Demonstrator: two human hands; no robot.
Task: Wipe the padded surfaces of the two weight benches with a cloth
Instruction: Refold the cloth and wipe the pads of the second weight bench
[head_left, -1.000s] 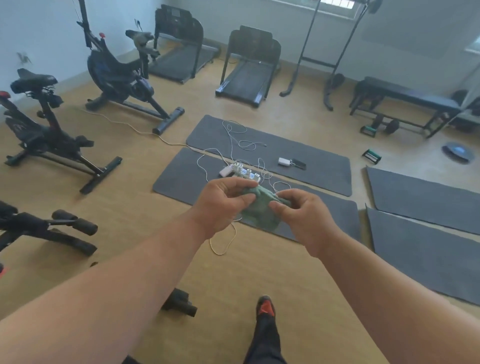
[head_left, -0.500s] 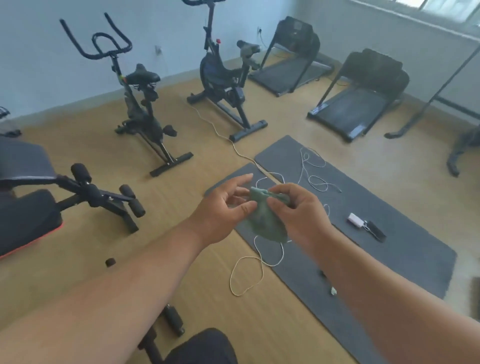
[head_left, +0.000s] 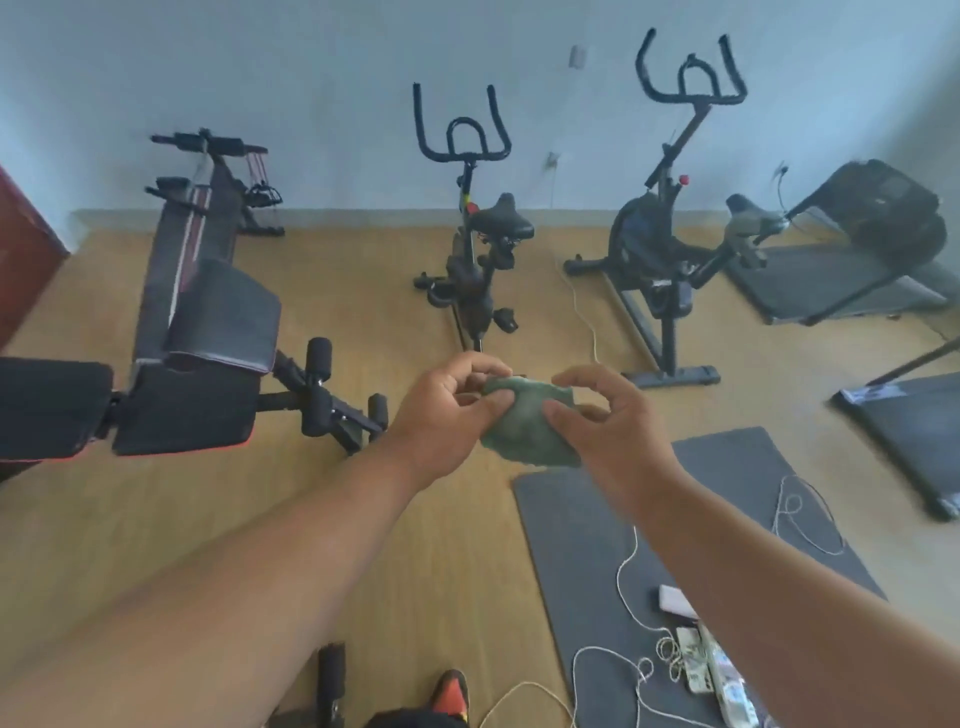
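A crumpled green cloth (head_left: 524, 423) hangs in the air at the middle of the view, pinched from both sides. My left hand (head_left: 441, 415) grips its left edge and my right hand (head_left: 618, 431) grips its right edge. One black padded weight bench (head_left: 187, 410) with red trim stands at the left, a short way from my left hand. Behind it a second black bench (head_left: 176, 260) with a striped backrest slopes up toward the wall.
Two exercise bikes (head_left: 478, 260) (head_left: 670, 249) stand ahead by the wall, treadmills (head_left: 852, 260) at the right. A grey mat (head_left: 649, 545) with white cords and a power strip (head_left: 717, 670) lies on the wooden floor at the lower right. My shoe (head_left: 452, 696) shows at the bottom.
The view has swung left, bringing the weight benches from the left edge into fuller view. Both hands still hold the green cloth between them.
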